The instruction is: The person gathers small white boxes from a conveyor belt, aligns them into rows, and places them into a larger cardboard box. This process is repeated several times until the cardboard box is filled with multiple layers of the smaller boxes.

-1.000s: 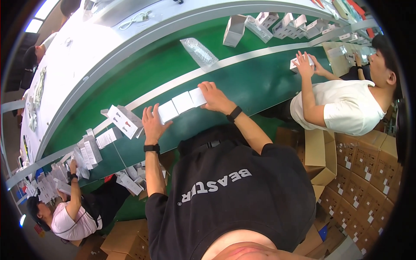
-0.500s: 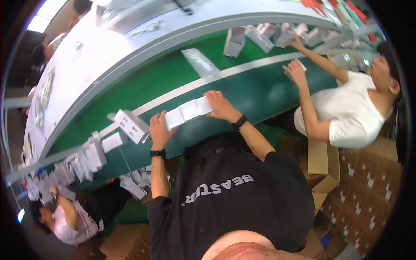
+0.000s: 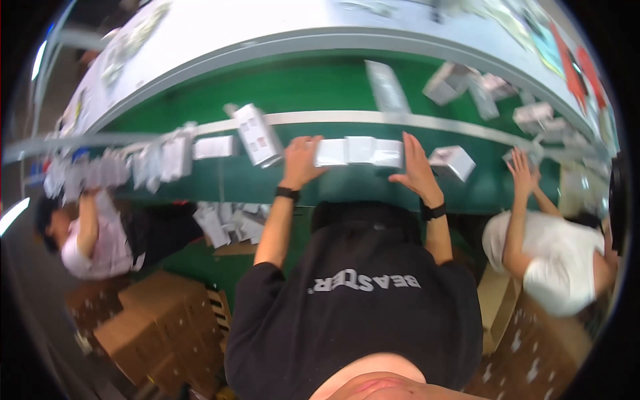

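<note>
1. Newly beside the right hand (image 3: 419, 167), on its right, lies a boxy white carton (image 3: 457, 163).
2. Three smooth, square-faced white boxes (image 3: 360, 150) line up between the hands, over the green tabletop (image 3: 363, 192).
3. Left hand (image 3: 304, 162) half-curls at one end, grip unclear; right hand spreads wide, fingers straight.
4. Beyond them: a shiny plastic sleeve (image 3: 387, 89).

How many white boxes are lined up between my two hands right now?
3. One white box sits beside your left hand, another in the middle, and the last beside your right hand. Anything underneath them would be hidden.
</note>
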`<control>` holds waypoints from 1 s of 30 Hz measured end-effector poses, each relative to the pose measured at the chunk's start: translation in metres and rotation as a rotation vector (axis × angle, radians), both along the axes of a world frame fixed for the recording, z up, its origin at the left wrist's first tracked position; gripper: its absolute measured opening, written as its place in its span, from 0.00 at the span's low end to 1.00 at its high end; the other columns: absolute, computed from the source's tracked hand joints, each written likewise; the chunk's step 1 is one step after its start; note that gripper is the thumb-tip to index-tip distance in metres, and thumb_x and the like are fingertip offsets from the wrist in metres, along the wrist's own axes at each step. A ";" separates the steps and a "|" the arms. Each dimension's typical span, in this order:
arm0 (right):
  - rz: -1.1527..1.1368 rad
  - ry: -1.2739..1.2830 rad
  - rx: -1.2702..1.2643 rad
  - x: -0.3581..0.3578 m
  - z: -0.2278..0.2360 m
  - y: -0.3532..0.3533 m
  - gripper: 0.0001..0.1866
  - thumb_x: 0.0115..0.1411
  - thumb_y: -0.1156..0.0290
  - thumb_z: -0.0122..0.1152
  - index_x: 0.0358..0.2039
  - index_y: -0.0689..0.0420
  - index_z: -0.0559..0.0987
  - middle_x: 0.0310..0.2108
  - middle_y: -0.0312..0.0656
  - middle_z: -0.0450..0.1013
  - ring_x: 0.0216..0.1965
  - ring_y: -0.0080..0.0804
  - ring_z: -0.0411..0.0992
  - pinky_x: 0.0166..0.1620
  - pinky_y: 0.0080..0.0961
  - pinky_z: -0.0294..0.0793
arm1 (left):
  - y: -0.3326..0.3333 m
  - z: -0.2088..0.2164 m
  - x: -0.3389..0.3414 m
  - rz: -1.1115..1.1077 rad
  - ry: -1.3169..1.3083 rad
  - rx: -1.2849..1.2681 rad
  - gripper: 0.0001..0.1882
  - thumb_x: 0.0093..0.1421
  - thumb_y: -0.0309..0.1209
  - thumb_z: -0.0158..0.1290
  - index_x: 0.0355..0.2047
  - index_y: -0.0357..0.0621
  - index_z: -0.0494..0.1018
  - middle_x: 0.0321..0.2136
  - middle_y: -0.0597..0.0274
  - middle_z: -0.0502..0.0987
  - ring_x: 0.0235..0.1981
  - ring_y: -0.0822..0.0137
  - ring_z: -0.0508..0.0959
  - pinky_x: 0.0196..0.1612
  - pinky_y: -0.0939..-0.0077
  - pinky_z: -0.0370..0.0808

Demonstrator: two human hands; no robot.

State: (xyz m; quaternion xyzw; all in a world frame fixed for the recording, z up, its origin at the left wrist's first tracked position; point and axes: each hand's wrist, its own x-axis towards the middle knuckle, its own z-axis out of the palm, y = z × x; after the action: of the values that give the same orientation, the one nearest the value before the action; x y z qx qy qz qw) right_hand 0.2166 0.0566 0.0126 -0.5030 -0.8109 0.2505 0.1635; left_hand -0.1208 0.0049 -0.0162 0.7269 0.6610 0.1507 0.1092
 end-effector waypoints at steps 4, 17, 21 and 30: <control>-0.184 -0.313 0.129 0.075 0.039 0.009 0.64 0.32 0.70 0.82 0.70 0.53 0.54 0.65 0.54 0.56 0.66 0.55 0.57 0.65 0.43 0.62 | 0.000 0.001 -0.006 -0.011 0.052 -0.003 0.45 0.36 0.42 0.74 0.57 0.51 0.68 0.48 0.53 0.71 0.52 0.49 0.70 0.52 0.54 0.71; -0.398 -0.309 -0.204 0.127 0.004 0.033 0.54 0.34 0.59 0.82 0.62 0.54 0.63 0.57 0.52 0.63 0.58 0.51 0.65 0.48 0.49 0.76 | 0.007 0.001 0.007 -0.052 0.058 -0.059 0.47 0.39 0.43 0.74 0.58 0.45 0.66 0.50 0.51 0.71 0.54 0.48 0.68 0.57 0.56 0.68; -0.195 -0.401 0.177 0.122 -0.006 0.024 0.51 0.37 0.63 0.80 0.62 0.54 0.64 0.58 0.50 0.63 0.60 0.47 0.64 0.52 0.47 0.73 | 0.008 0.003 0.007 -0.054 0.062 -0.068 0.47 0.39 0.44 0.73 0.59 0.45 0.65 0.51 0.50 0.71 0.55 0.47 0.67 0.57 0.56 0.68; 0.156 -0.268 0.077 0.057 -0.006 0.038 0.49 0.39 0.72 0.76 0.64 0.51 0.63 0.59 0.40 0.64 0.59 0.41 0.63 0.49 0.44 0.74 | 0.007 0.006 0.003 -0.102 0.082 -0.029 0.49 0.40 0.43 0.73 0.61 0.46 0.64 0.52 0.50 0.71 0.55 0.46 0.67 0.57 0.55 0.69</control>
State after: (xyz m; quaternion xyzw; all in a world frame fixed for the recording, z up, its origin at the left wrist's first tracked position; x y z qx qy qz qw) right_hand 0.2734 0.0947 0.0067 -0.4606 -0.8711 0.1616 0.0530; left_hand -0.1174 0.0117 -0.0105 0.7636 0.6292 0.1056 0.0998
